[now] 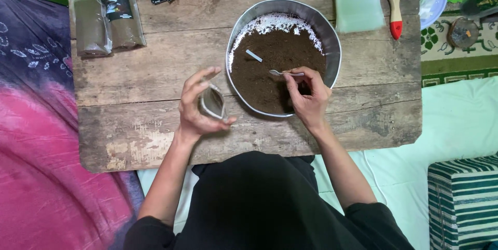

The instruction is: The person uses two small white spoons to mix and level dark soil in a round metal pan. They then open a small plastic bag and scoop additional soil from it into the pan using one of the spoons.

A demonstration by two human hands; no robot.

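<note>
1. Our left hand grips a small clear pouch, its mouth open and tilted toward the bowl, just beside the rim.
2. Our right hand pinches a metal spoon, lying level over the powder.
3. The round metal bowl on the worn wooden table holds dark brown powder, pale at its far edge.
4. Two filled packets lie far left.

A weathered wooden tabletop is set low over the floor, flanked by purple-pink cloth, pale green bedding and a striped cushion.
</note>
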